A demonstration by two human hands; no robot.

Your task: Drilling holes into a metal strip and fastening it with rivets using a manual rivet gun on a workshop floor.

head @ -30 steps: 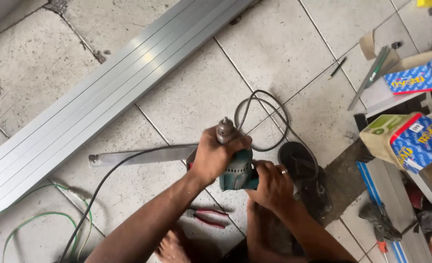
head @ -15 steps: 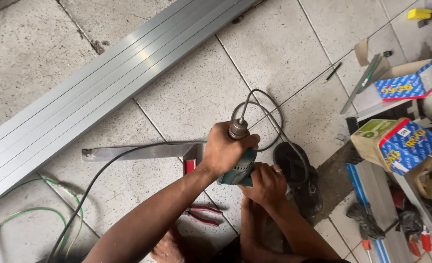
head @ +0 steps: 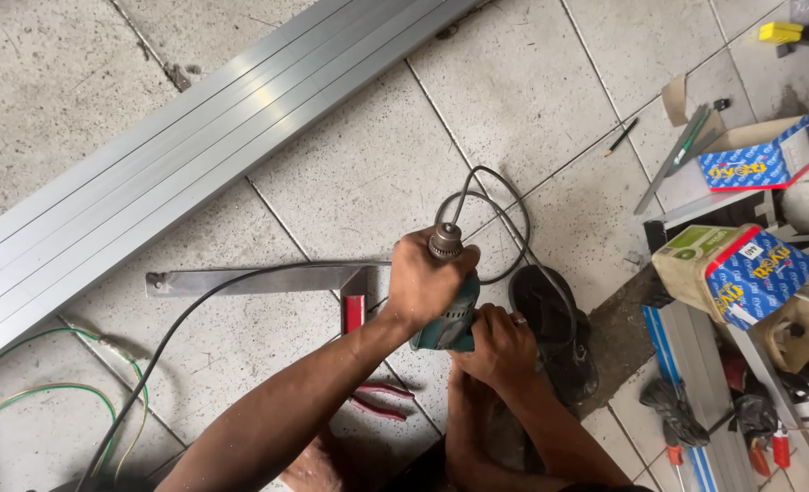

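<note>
drill (head: 450,321) (teal body, corded, metal chuck pointing up) was held over the tiled floor (head: 350,173), gripped from both sides. left hand (head: 425,282) was clenched around the front of it just under the chuck, right hand (head: 496,344) was wrapped around the back end near the handle, ring on one finger. black cord (head: 482,214) looped on the tiles right behind the chuck and another stretch ran off to the lower left.

under the hands lay a metal square (head: 259,280) with a red leg, and red-handled pliers (head: 379,401) closer to the body. a black sandal (head: 550,333) sat just beside the right hand. long aluminium profiles (head: 186,155) ran diagonally across the top left.

containers were all on the right: an open cardboard box (head: 760,155) with a blue printed flap (couldn't tell what was inside), and a second blue and green box (head: 742,273) below it, contents hidden too. loose tools with red handles (head: 769,446) lay on the floor by them, green wire (head: 49,392) at far left.
</note>
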